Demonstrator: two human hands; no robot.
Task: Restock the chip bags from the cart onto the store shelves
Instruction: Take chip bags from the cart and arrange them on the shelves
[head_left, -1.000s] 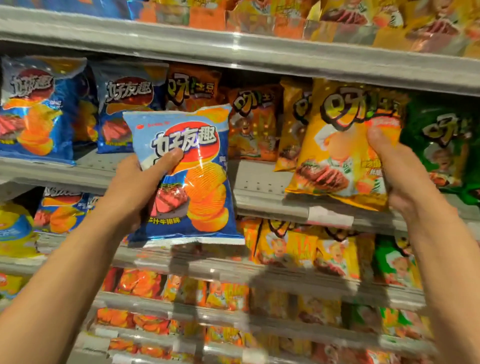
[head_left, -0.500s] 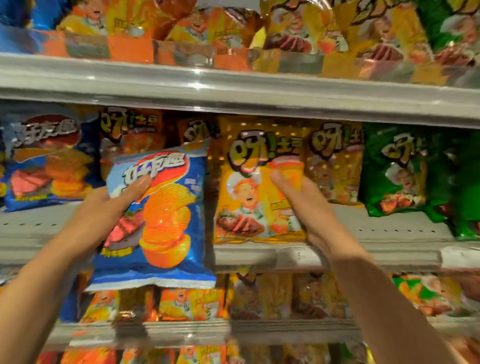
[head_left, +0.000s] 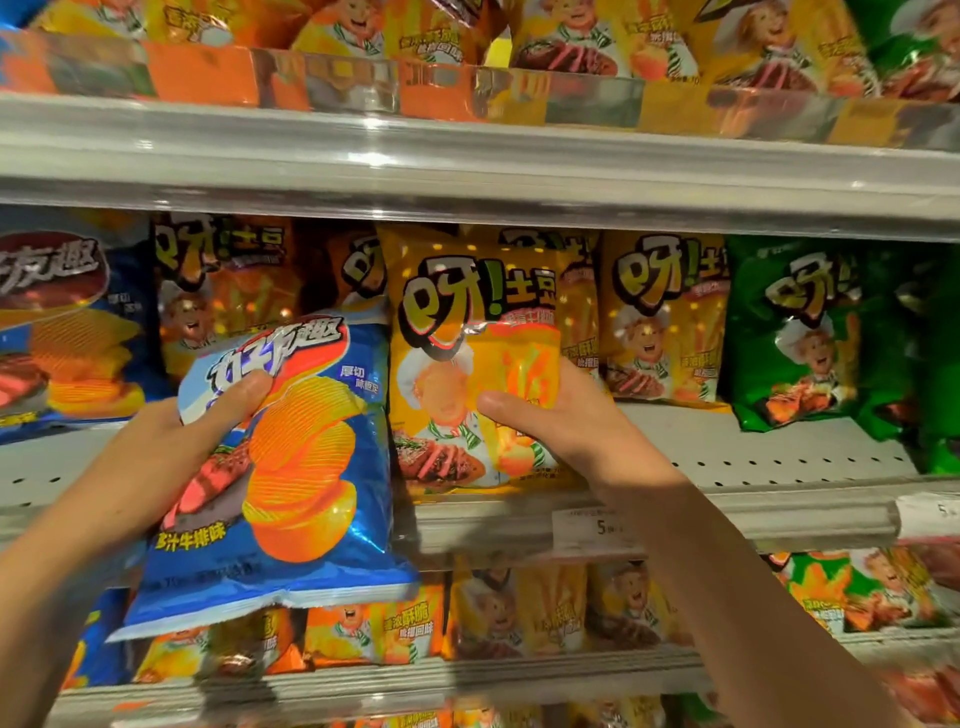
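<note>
Head view: perforated white shelf (head_left: 779, 457), stocked rows above and below.

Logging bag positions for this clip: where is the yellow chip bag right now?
In the head view, the yellow chip bag stands centre frame at the middle shelf's front edge, gripped by the right hand, just right of the blue chip bag.

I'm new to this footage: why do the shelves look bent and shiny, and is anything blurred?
Head view: the wide lens bows the grey metal shelf edge; bright glare streaks it and the glossy blue chip bag in the left hand. The yellow chip bag in the right hand is sharp; the bottom corners are blurred.
</note>
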